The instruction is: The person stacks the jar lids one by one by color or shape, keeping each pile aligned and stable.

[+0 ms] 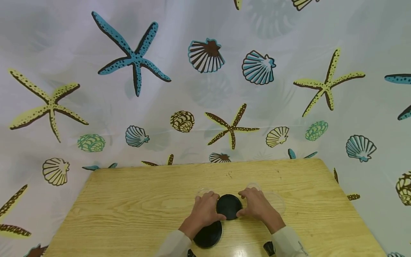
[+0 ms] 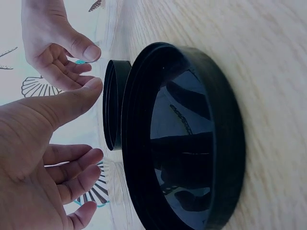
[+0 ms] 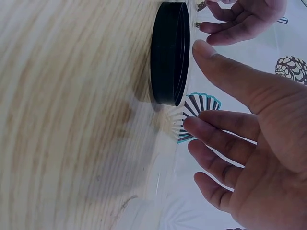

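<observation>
Small black dish (image 1: 229, 207) between two bare hands, lying flat on a pale wooden bench (image 1: 128, 200), its raised rim uppermost. From where one stands, the left grip (image 1: 204, 210) and right grip (image 1: 255, 205) curve loosely about it, one on either side — both released, fingers relaxed, nothing held. The thumb tips come close to the near rim; the wrist views show the fingers raised above the bench.

Nearer the person lies a larger black dish (image 1: 209, 236), also rim up, with a glossy inside that mirrors the hands. It sits just beside the small one; whether the rims touch cannot be told. The left wrist crosses above it and hides part of it from overhead.

Around the pair: one clear disc (image 1: 203, 190) lies beyond the left grip, partly covered by it; a second clear disc (image 1: 253, 185) shows behind the right grip; a wider clear disc (image 1: 278, 202) lies to the right, beside the right forearm. A small black object (image 1: 268, 248), too little seen to identify, rests against the outline of the right sleeve (image 1: 287, 242). A white curtain (image 1: 179, 96) — printed with starfish and shells — hangs behind the bench and along both sides.
</observation>
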`<state>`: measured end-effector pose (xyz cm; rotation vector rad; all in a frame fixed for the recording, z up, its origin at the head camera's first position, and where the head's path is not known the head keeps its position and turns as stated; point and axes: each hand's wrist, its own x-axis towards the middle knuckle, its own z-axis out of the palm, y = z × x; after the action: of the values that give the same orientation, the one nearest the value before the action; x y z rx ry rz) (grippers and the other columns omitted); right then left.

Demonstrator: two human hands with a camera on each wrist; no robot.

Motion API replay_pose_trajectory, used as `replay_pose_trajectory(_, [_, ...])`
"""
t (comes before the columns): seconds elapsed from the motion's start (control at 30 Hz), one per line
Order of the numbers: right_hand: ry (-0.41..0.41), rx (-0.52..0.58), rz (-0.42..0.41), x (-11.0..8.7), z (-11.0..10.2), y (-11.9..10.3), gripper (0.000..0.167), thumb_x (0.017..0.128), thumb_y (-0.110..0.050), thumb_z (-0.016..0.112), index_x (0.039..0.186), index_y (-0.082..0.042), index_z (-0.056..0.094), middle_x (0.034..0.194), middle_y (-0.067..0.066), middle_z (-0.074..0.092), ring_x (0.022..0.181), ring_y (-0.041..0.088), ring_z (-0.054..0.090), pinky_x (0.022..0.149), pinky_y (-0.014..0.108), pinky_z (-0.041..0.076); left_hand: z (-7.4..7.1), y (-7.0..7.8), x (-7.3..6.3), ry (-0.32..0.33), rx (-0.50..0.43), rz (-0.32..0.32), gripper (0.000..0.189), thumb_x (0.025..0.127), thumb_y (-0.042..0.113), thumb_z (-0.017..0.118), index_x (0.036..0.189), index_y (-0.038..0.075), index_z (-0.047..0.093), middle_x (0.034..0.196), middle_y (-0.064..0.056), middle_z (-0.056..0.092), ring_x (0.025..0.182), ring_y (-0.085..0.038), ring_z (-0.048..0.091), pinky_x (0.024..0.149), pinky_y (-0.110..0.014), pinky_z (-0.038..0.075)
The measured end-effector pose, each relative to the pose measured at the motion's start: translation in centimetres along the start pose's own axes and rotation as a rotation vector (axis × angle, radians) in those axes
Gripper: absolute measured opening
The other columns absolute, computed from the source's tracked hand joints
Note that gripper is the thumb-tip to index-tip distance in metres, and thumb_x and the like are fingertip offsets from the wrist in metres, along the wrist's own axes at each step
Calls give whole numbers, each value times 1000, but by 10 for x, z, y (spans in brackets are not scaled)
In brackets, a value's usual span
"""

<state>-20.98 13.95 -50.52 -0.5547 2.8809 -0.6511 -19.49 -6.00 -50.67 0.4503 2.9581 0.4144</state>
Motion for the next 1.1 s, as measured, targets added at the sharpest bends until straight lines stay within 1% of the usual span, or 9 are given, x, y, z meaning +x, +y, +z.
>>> replay_pose_trajectory(0.23, [-10, 0, 11, 0, 2, -1, 66, 66, -31, 87, 120, -2, 62, 102, 8, 63, 99, 28, 55, 91, 50, 40, 2, 2, 1, 1, 11, -18, 72, 67, 50, 82, 121, 7, 61, 109, -6, 60, 101, -24, 56, 81, -44, 40])
replay_pose_trajectory(0.43, [-12, -4, 7, 2, 5, 0, 64, 67, -32, 86, 119, -2, 63, 102, 9, 64, 98, 28, 55, 89, 49, 41, 4, 3, 3, -20, 14, -34, 72, 66, 50, 82, 120, 6, 61, 104, -5, 59, 97, -23, 54, 79, -42, 39])
replay_pose_trajectory(0.63, [-20, -9, 12, 3, 7, 2, 65, 66, -32, 86, 119, -2, 63, 102, 10, 65, 100, 30, 56, 90, 50, 42, 6, 2, 5, -24, 32, -59, 73, 65, 50, 83, 119, 7, 61, 103, -5, 59, 96, -23, 54, 83, -45, 40])
replay_pose_trajectory(0.77, [-31, 2, 14, 3, 8, 2, 65, 66, -32, 87, 118, -1, 63, 101, 10, 65, 100, 31, 56, 90, 50, 42, 8, 2, 6, -29, 29, -59, 71, 65, 49, 83, 118, 7, 61, 102, -5, 59, 95, -23, 54, 84, -47, 41])
replay_pose_trajectory(0.9, [-36, 1, 11, 4, 8, 2, 64, 66, -32, 87, 117, -1, 64, 100, 10, 65, 98, 31, 57, 88, 50, 42, 8, 1, 7, -28, 25, -67, 71, 65, 49, 84, 118, 6, 61, 103, -5, 60, 97, -24, 55, 86, -47, 41])
replay_pose_trajectory(1.1, [-38, -9, 17, 5, 9, 1, 63, 65, -31, 87, 116, 0, 64, 96, 10, 65, 95, 30, 57, 86, 50, 43, 7, 2, 7, -27, 34, -64, 71, 65, 49, 84, 117, 6, 62, 102, -5, 60, 96, -23, 55, 83, -45, 41])
